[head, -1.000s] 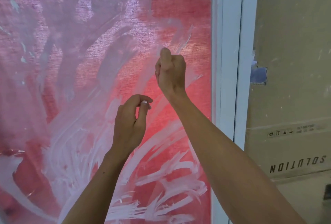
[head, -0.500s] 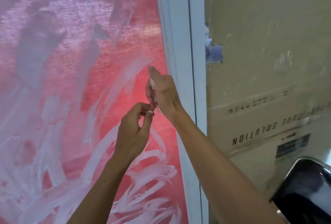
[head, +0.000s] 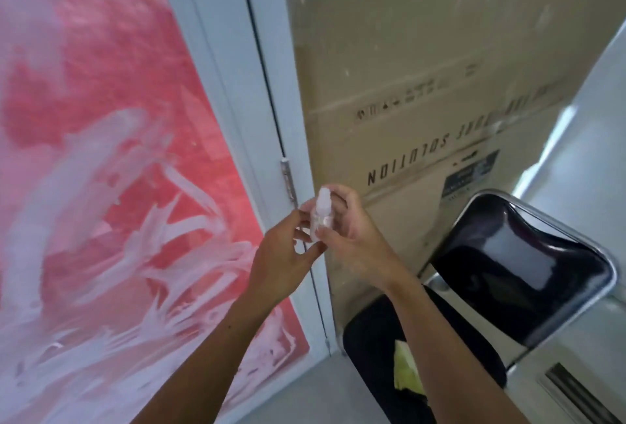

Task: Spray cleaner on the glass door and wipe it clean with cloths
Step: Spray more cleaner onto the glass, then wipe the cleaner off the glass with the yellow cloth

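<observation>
The glass door (head: 101, 119) fills the left of the view, red behind, smeared with white streaks of cleaner. In front of its white frame (head: 237, 91), my right hand (head: 352, 237) grips a small clear spray bottle (head: 321, 217) upright. My left hand (head: 288, 254) is just left of the bottle, its fingertips touching the bottle's lower part; whether it holds anything is unclear. A yellow-green cloth (head: 408, 373) lies on the chair seat below my right forearm.
A black folding chair (head: 515, 274) with a metal frame stands at the right, close to the door. Behind it a large cardboard box (head: 423, 68) leans against the wall. A door hinge (head: 288, 179) sits on the frame just above my hands.
My view swung right and down, away from the glass toward the chair. Both hands dropped from the glass and came together at the spray bottle in front of the frame.
</observation>
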The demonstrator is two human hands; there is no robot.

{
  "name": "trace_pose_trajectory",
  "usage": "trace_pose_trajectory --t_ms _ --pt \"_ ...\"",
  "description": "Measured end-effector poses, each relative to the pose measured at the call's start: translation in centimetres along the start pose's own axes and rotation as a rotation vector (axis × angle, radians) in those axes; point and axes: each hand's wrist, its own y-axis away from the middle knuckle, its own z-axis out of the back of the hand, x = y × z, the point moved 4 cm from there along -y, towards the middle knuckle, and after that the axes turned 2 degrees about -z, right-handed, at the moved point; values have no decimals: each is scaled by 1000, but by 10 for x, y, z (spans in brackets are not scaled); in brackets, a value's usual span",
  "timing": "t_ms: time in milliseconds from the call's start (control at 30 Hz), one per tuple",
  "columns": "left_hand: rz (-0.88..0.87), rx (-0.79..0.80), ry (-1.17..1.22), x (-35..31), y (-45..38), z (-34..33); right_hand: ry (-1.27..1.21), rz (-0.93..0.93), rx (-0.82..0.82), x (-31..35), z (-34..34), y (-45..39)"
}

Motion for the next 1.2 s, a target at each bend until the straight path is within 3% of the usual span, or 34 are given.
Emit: trace_pose_trajectory --t_ms 300,567,700,933,1033,1200 --pt "181 296 116 65 -5 -180 260 -254 -383 -134 130 61" --pt "266 348 159 187 3 -313 149 -457 -427 -300 191 88" --pt "320 385 144 251 17 -363 462 -593 -468 -389 231 127" --pt "376 509 52 319 56 -427 1124 -880 -283 -468 262 187" --pt "385 510 14 332 65 -436 1237 -959 -193 -485 261 199" --pt "356 554 -67 332 64 -436 1352 -926 -139 -492 260 195"
